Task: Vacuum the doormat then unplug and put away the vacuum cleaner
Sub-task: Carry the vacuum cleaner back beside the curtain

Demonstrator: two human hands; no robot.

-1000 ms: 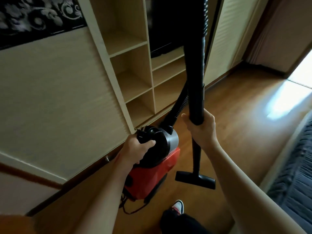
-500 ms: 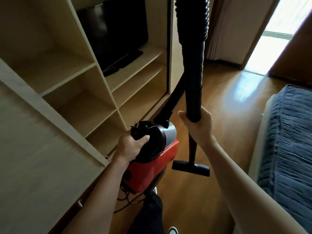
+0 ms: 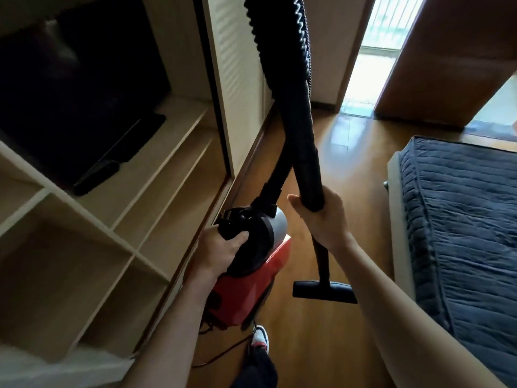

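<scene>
vacuum cleaner (image 3: 249,278) carried off floor beside shelf unit (image 3: 117,219), handle clenched in left hand (image 3: 221,253). wand (image 3: 305,152) wrapped by right hand (image 3: 321,217), floor nozzle (image 3: 324,292) dangling clear of wood floor (image 3: 349,152). doormat not seen. risks judged: red cord (image 3: 223,357) trailing by shoe (image 3: 260,336), trip or snag likely; hose (image 3: 279,37) looped overhead, could be caught on shelf edge; nozzle could be swung into bed (image 3: 461,219).

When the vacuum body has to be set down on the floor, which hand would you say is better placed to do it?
Left. The left hand already grips the handle on the red vacuum body; the right hand holds the wand.
</scene>
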